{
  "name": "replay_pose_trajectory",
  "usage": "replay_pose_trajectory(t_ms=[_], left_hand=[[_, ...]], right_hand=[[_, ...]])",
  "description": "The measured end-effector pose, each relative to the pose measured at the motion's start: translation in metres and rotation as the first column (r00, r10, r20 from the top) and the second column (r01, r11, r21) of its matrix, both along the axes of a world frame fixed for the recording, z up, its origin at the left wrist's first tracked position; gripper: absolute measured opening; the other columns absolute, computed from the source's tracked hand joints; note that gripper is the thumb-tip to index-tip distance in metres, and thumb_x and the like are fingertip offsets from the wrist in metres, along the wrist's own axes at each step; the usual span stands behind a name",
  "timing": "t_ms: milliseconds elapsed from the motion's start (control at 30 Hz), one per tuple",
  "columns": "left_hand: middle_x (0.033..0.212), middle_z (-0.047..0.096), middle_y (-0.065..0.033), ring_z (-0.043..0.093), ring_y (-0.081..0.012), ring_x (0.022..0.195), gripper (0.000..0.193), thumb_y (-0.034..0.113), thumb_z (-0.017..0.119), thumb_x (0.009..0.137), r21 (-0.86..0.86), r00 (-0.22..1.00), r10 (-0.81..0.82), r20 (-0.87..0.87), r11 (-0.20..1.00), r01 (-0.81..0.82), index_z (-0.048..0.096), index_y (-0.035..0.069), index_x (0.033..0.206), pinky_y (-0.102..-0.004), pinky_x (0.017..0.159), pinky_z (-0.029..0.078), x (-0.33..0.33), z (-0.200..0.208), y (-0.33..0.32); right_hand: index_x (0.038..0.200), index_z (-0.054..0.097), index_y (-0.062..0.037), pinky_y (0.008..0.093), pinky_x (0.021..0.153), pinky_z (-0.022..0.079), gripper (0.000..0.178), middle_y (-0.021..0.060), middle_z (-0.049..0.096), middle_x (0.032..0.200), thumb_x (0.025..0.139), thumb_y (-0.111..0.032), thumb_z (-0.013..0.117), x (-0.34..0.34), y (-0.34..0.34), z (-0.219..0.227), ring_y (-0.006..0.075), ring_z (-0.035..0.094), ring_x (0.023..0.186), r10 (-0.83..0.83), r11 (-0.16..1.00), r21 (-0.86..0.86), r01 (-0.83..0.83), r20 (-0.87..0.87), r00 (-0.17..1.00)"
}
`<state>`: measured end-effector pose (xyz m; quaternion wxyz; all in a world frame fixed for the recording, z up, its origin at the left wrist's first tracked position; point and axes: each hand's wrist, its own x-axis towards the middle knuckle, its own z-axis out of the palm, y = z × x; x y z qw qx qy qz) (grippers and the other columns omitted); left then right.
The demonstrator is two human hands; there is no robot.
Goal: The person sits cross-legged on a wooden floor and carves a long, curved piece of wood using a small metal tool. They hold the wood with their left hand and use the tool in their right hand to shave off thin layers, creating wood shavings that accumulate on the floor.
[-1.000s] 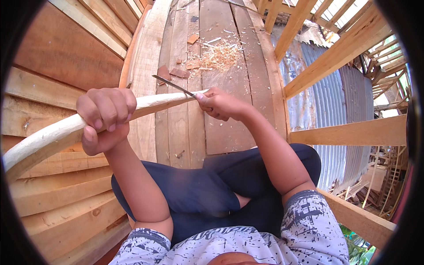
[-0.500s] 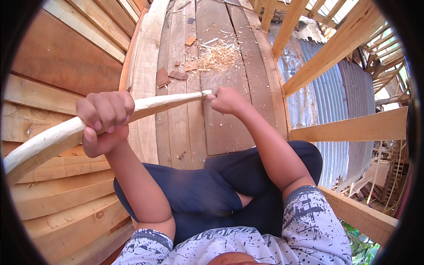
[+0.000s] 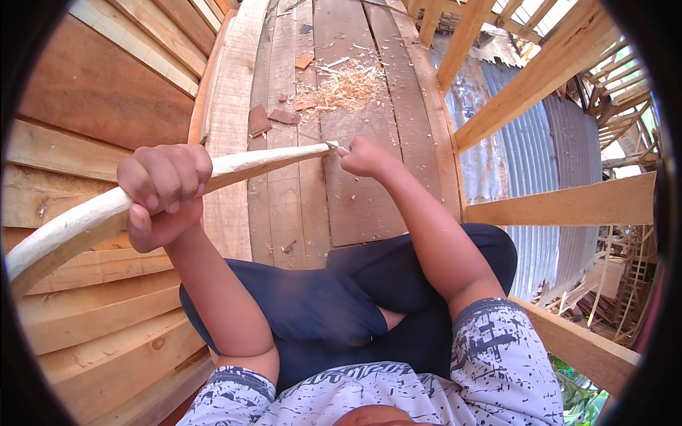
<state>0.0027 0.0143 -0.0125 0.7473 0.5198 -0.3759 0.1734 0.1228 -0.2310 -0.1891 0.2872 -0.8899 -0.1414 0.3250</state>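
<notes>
A long pale stick (image 3: 259,160), whittled bare of bark, runs from the left edge up to the middle, over the floor. My left hand (image 3: 165,186) is closed round its thicker part, knuckles up and thumb below. At the thin tip, my right hand (image 3: 366,157) is closed in a fist, with the thin grey blade of a knife (image 3: 337,147) poking out beside the fingers. The blade meets the stick's end. The knife's handle is hidden inside the fist.
Wood shavings (image 3: 348,86) and several reddish-brown chips (image 3: 284,116) lie on the plank floor (image 3: 362,213). A board wall (image 3: 106,78) rises at left. Wooden railing posts (image 3: 561,201) and rusty corrugated sheets (image 3: 518,170) stand at right. My crossed legs (image 3: 312,302) are below.
My right hand has shifted slightly right and up, and more of the blade shows at the stick's tip. My left hand has moved slightly left, still gripping the stick.
</notes>
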Motion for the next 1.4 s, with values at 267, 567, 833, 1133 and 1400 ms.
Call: replay_pose_trajectory(t_ms=[267, 567, 833, 1133, 1400], left_hand=[[0.066, 0.046, 0.0060, 0.041, -0.0085, 0.056, 0.021, 0.027, 0.064, 0.089, 0.009, 0.999, -0.029, -0.014, 1.000, 0.030, 0.046, 0.020, 0.079, -0.0267, 0.060, 0.037, 0.000, 0.000, -0.001], [0.062, 0.046, 0.0042, 0.039, -0.0114, 0.053, 0.024, 0.027, 0.061, 0.090, 0.003, 1.000, -0.026, 0.013, 1.000, 0.026, 0.043, 0.017, 0.080, -0.0289, 0.056, 0.036, 0.003, -0.001, -0.001], [0.062, 0.045, 0.0041, 0.039, -0.0108, 0.053, 0.024, 0.027, 0.061, 0.090, 0.015, 0.999, -0.029, 0.019, 0.999, 0.029, 0.042, 0.017, 0.080, -0.0288, 0.056, 0.036, 0.000, -0.002, 0.003], [0.066, 0.044, 0.0067, 0.040, -0.0084, 0.056, 0.021, 0.028, 0.063, 0.090, -0.002, 0.998, 0.036, -0.043, 0.999, -0.036, 0.046, 0.020, 0.080, -0.0269, 0.061, 0.035, -0.004, -0.001, 0.002], [0.066, 0.043, 0.0050, 0.039, -0.0096, 0.056, 0.022, 0.029, 0.062, 0.091, -0.024, 0.997, 0.073, -0.031, 0.997, -0.074, 0.044, 0.018, 0.083, -0.0288, 0.061, 0.035, -0.004, -0.004, 0.004]], right_hand=[[0.085, 0.066, 0.0067, 0.0465, 0.068, 0.050, 0.053, 0.0199, 0.066, 0.070, 0.098, -0.043, 0.051, 0.001, 0.005, -0.013, 0.0311, 0.063, 0.068, -0.073, 0.975, 0.209, 0.074, -0.015, 0.997], [0.081, 0.067, 0.0049, 0.0461, 0.062, 0.049, 0.052, 0.0220, 0.067, 0.072, 0.096, -0.043, 0.053, 0.006, -0.002, -0.038, 0.0350, 0.065, 0.066, -0.059, 0.998, 0.022, 0.056, 0.190, 0.980], [0.080, 0.061, 0.0010, 0.0409, 0.050, 0.045, 0.051, 0.0125, 0.061, 0.065, 0.097, -0.046, 0.052, 0.004, -0.001, -0.024, 0.0236, 0.058, 0.054, -0.084, 0.996, -0.003, 0.084, 0.053, 0.995], [0.080, 0.058, 0.0075, 0.0500, 0.062, 0.050, 0.056, 0.0205, 0.064, 0.070, 0.100, -0.044, 0.049, 0.003, 0.008, -0.006, 0.0320, 0.060, 0.061, -0.018, 0.993, 0.113, 0.025, -0.060, 0.998], [0.088, 0.063, 0.0139, 0.0500, 0.074, 0.050, 0.056, 0.0313, 0.066, 0.081, 0.104, -0.036, 0.043, -0.030, 0.041, -0.002, 0.0432, 0.067, 0.077, -0.162, 0.952, 0.272, 0.143, 0.049, 0.986]])
